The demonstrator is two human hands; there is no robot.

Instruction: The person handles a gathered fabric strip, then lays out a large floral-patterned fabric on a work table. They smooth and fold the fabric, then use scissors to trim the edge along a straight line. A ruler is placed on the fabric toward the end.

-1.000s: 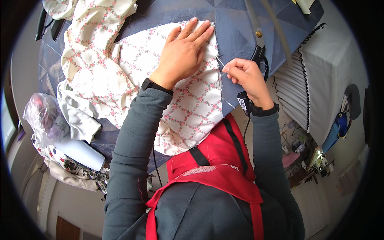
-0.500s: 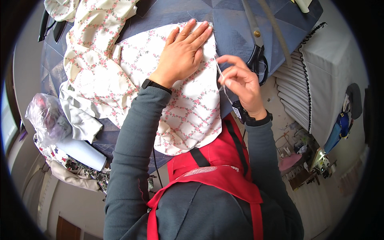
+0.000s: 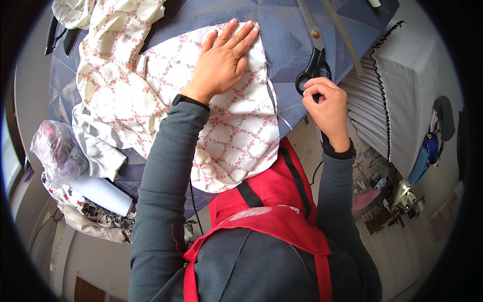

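My left hand (image 3: 221,63) lies flat, fingers spread, on a white floral fabric piece (image 3: 236,136) spread over a blue table (image 3: 287,30). My right hand (image 3: 327,103) is off the fabric's right edge, fingers pinched on a thin thread (image 3: 282,113) that runs back to the fabric edge. Black-handled scissors (image 3: 314,55) lie on the table just above my right hand. More of the same floral fabric (image 3: 115,65) is bunched to the left.
A long grey ruler (image 3: 344,35) lies beside the scissors. A clear plastic bag (image 3: 58,151) and a white roll (image 3: 100,194) sit at the table's left edge. White pleated cloth with black trim (image 3: 402,75) stands at the right. I wear a red apron (image 3: 271,206).
My right hand has drawn away from the fabric edge to the right, toward the scissors, pulling the thread out. My left hand has stayed flat on the fabric.
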